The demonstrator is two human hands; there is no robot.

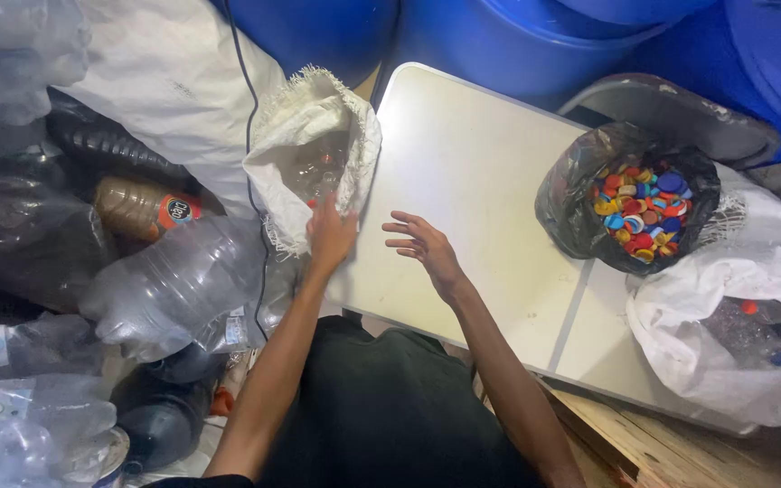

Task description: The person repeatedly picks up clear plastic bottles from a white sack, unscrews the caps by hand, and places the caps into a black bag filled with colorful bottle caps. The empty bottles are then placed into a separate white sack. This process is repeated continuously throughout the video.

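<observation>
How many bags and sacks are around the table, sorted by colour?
White sack, at the left hand: 1
Black bag of bottle caps: 1
White sack at the right edge: 1
Total: 3
The right hand hovers open over the table.

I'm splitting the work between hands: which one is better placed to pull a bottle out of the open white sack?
Left. The left hand already rests at the mouth of the white sack, where clear bottles show. The right hand hovers open over the table, farther away.
</observation>
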